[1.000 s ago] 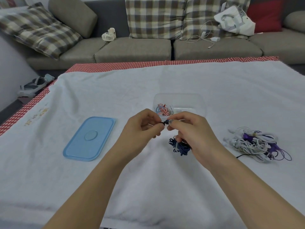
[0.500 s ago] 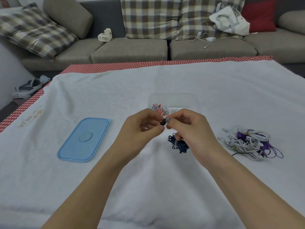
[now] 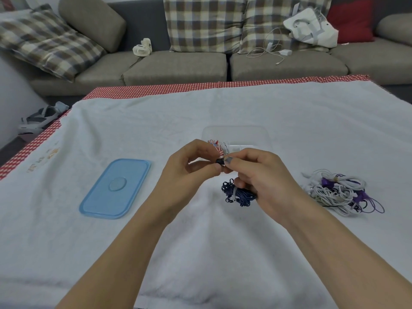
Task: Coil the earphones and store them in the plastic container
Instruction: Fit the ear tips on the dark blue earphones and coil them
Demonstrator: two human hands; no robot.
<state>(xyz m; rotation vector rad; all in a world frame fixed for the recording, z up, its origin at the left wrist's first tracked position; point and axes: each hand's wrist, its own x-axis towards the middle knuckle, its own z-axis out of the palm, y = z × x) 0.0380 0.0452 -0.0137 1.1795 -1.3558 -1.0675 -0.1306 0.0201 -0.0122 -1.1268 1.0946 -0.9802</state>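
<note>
Pinching a tiny black earbud [image 3: 220, 161] between them, the left hand [image 3: 191, 168] and right hand [image 3: 256, 175] hid its shape. Navy earphones [image 3: 238, 194] dangled from the right grip, blocking the clear plastic container [image 3: 236, 136] on the table [image 3: 200, 253].

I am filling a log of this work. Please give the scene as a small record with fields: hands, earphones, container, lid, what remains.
left hand: pinches the small black end piece
right hand: pinches the same piece, dark blue earphones bundled under its fingers
container: clear, open, behind the hands, with red and white earphones inside
lid: blue, flat on the white cloth, left of the hands
remaining: tangled pile of white and purple earphones at the right
</note>
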